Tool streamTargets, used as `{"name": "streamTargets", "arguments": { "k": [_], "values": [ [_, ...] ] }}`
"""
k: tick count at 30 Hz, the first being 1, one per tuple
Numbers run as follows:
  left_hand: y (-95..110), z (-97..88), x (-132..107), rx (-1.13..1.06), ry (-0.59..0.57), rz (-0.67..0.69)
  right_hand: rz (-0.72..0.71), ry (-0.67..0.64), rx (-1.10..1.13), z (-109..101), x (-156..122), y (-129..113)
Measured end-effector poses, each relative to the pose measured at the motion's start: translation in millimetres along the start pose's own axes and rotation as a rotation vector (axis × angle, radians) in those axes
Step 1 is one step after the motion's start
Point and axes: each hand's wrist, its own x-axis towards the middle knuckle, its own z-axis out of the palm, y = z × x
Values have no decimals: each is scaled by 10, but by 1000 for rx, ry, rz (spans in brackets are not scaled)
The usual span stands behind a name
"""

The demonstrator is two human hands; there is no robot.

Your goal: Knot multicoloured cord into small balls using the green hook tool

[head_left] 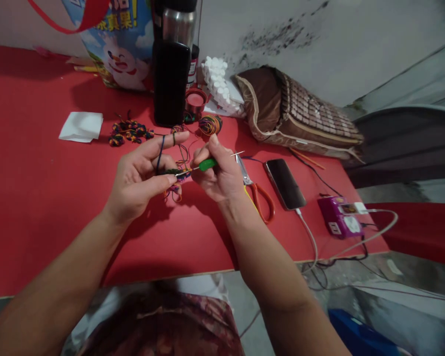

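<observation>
**Inspector:** The left hand [144, 180] is closed on the small multicoloured yarn work [176, 179]. Thumb and lower fingers pinch it, and the forefinger is raised with the dark strand [160, 153] laid over it. The right hand [217, 175] is closed in a pencil hold on the green-handled hook [206, 164], whose metal tip is at the work. Both hands sit just above the red surface [40, 198], near its middle.

**Clerk:** What are the risks at the hands?

**Inspector:** In my judgement, the first is the strand slipping off the raised forefinger. Tension would go, and a loop on the hook could drop. The pinch on the work is small, so a hard tug from the hook could pull it out of the fingers. The hook tip lies close to the left thumb, and a slip could jab it.

**Clerk:** And round about?

**Inspector:** Loose thread runs from the work toward the yarn ball [209, 124], which lies near the black flask [171, 81]. A sharp pull could roll the ball or snag the thread on the clutter there. The scissors [257, 195] lie just beside the right wrist, blades pointing away from the person, and a sideways sweep of the wrist could catch them. Beyond them is the phone [285, 184], plugged into its cable [307, 232]. The cable hangs over the surface edge, near the purple power strip [339, 222] at the corner. A caught cable could drag the phone off.
</observation>
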Motion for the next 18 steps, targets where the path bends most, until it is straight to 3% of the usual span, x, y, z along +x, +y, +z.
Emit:
{"name": "streamTargets", "arguments": {
  "k": [9,18],
  "values": [
    [-4,-2,6,31,43,50,-119,82,-98,6,-20,-53],
    [3,22,11,47,69,63,-149,144,-99,64,-36,-113]
  ]
}}
